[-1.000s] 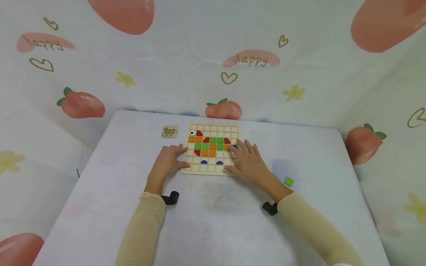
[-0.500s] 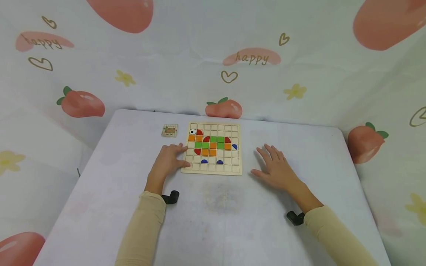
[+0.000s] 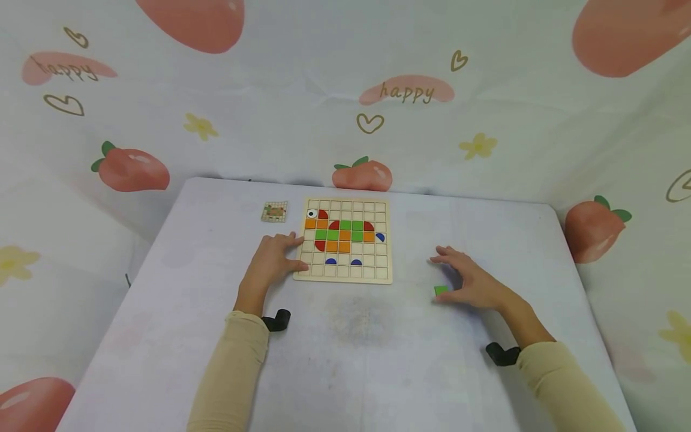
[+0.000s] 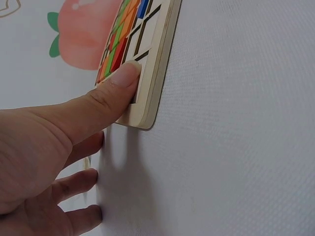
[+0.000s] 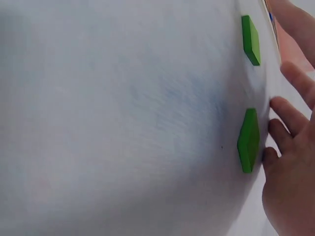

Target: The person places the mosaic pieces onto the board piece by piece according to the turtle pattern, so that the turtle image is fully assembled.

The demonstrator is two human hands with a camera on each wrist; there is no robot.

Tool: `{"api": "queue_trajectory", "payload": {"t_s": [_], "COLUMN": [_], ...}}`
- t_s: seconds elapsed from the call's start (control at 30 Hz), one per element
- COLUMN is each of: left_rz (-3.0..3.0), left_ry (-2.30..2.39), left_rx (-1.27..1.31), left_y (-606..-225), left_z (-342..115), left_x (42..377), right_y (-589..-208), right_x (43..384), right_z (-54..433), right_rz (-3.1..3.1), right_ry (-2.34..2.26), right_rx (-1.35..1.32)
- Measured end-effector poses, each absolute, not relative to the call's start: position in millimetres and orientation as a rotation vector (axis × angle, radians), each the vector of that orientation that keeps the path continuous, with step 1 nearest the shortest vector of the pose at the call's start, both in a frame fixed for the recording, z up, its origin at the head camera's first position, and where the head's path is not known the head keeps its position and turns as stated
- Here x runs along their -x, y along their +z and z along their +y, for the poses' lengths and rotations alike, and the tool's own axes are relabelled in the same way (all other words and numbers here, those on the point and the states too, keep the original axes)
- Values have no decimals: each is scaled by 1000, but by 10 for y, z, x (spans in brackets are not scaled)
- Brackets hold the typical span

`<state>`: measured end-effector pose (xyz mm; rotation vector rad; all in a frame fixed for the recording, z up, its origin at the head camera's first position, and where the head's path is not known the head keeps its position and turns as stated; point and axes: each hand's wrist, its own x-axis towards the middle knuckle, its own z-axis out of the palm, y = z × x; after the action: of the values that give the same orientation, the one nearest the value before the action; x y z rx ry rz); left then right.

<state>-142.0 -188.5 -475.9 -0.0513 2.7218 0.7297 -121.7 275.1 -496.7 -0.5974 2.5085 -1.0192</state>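
A square wooden grid board (image 3: pixel 345 276) lies on the table. Orange, green, red and blue tiles and an eye tile (image 3: pixel 312 214) fill some of its cells. My left hand (image 3: pixel 272 259) is at the board's left edge; in the left wrist view the thumb (image 4: pixel 126 74) presses on a corner of it. To the right of the board, my right hand (image 3: pixel 475 282) hovers with fingers spread, thumb over a green square tile (image 3: pixel 441 290). In the right wrist view two green tiles show near the hand, an upper tile (image 5: pixel 251 40) and a lower tile (image 5: pixel 249 141), neither held.
A small picture card (image 3: pixel 274 212) lies left of the board at the back. One blue half-round tile (image 3: pixel 380 237) sits tilted near the board's right edge. A patterned cloth (image 3: pixel 302 132) hangs behind the white table (image 3: pixel 345 372).
My right hand has left the board's right side, moved right across the table and turned with the thumb low, over the green tiles. The left hand stays put.
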Motion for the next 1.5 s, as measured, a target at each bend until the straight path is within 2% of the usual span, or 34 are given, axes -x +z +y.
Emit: {"api": "queue_trajectory", "payload": {"t_s": [0.5, 0.93, 1.5], "left_rz": [2717, 2720, 2724], "left_ry": [741, 747, 749], "left_rx": [58, 67, 56], "left_y": [-4777, -4758, -4767], "left_z": [-1885, -1876, -1890], "left_x": [1425, 1422, 1414], "right_y": [-5002, -5062, -4877], "right_x": [1170, 1189, 1337], "right_z": [2821, 2708, 2241], "right_rz": [2473, 2765, 2820], "right_ry": [-1107, -1072, -1055], "right_rx": [626, 672, 596]}}
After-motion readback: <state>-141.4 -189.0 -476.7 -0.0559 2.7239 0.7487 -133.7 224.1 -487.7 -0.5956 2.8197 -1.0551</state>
